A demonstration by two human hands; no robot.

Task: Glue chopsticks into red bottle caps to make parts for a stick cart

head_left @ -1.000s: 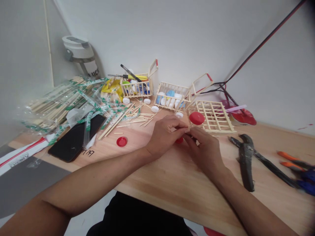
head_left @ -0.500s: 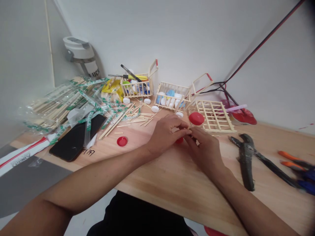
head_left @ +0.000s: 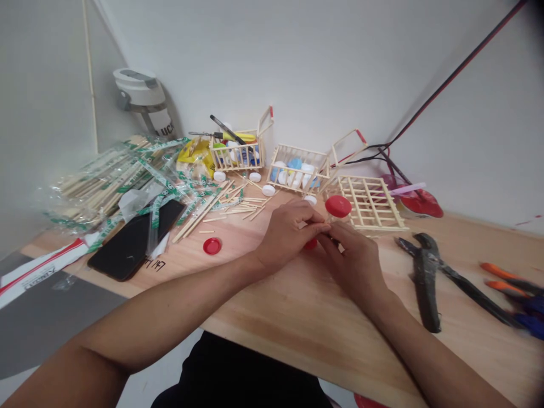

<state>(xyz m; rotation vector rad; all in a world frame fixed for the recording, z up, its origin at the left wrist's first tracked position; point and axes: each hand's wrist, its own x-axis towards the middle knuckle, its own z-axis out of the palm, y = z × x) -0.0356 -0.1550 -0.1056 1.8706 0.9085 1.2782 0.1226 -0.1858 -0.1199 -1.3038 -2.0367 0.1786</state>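
My left hand [head_left: 293, 229] and my right hand [head_left: 352, 249] meet fingertip to fingertip above the table, both closed in a pinch. Between them is a thin pale stick, mostly covered by the fingers. A red bottle cap [head_left: 338, 206] shows just above the right fingers, and a second red cap [head_left: 311, 244] peeks out below the left ones. How caps and stick are joined is hidden. Behind the hands lies a lattice of glued wooden sticks [head_left: 374, 204]. Another red cap [head_left: 212, 246] rests on the table, left of my left hand.
Two small stick carts [head_left: 297, 167] filled with caps stand at the back. Cut sticks [head_left: 246, 204], bagged sticks [head_left: 97, 181] and a phone [head_left: 131, 243] lie left, with a lidded cup [head_left: 144, 102] behind. Pliers [head_left: 426, 283] and orange-handled tools [head_left: 505, 280] lie right.
The whole view has shifted very slightly. Both hands keep the same pinch, and the red cap above them has tilted or shifted a touch at most.
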